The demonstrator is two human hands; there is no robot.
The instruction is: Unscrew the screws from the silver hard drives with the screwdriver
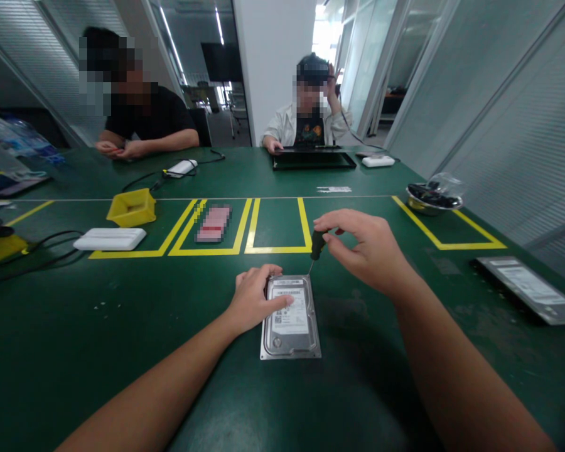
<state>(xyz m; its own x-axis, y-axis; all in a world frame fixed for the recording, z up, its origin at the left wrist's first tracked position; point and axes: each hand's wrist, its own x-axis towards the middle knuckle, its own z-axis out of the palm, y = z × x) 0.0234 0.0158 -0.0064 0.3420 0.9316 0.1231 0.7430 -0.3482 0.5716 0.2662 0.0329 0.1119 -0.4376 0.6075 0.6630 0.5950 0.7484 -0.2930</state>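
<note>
From the head camera, the hard drive (290, 317) lies flat, label up, on the green table (122, 351), just on your side of the middle yellow taped box (277, 225). Your left hand (254, 300) rests on the drive's near-left top corner, fingers together and pressed down on the lid and edge. Your right hand (367, 248) hangs above and to the right of the drive, thumb and fingertips pinching the dark handle of a screwdriver (317, 246); its thin shaft slants down to the drive's far right corner. Whether the tip sits in a screw head you cannot tell from here.

To do this well, keep your left palm bearing down so the drive does not turn on the table, bring the shaft nearer upright over the corner, and press along it before you twist, or the tip may slip and scar the head.

Beyond the drive, left of the taped boxes, stand a yellow tray (132, 207) and a white flat box (110, 238). Right of the drive lies another flat unit (527, 287), and further back a metal bowl (434, 198). Two other people sit at the far side of the table
</note>
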